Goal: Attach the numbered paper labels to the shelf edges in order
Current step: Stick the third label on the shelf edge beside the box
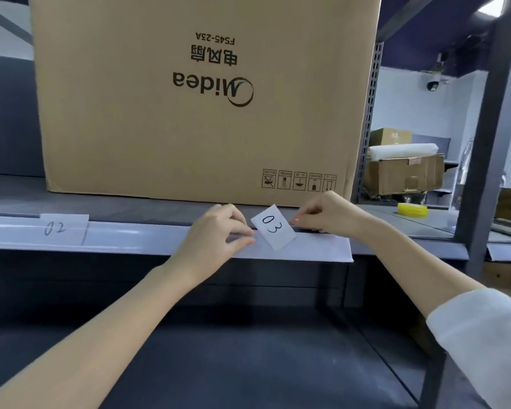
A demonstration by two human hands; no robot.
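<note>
— From the head camera, where is the label now?

— The "03" paper label (275,227) sits tilted against the front edge of the shelf (130,242), just below the big cardboard box (201,98) that stands upside down on the shelf board. Its lower end overlaps the pale strip (313,250) running along the shelf edge.

— And the hands?

— The left hand (216,231) is at the label's left side, its fingers (242,233) curled and pinching the strip at the shelf edge, right beside the paper. The right hand (325,214) comes in from the other side, fingers (295,221) curled narrow, and pinches the label's right edge.

— Any other labels up?

— One marked "02" (62,228) is already fixed flat to the shelf edge, well to the left of the hands.

— What else shows?

— A white sleeve (478,335) on the right arm, a dark upright post (490,143) of the rack at the right, a yellow round object (412,209) lying on the shelf beyond it, and further boxes (404,172) in the background.
</note>
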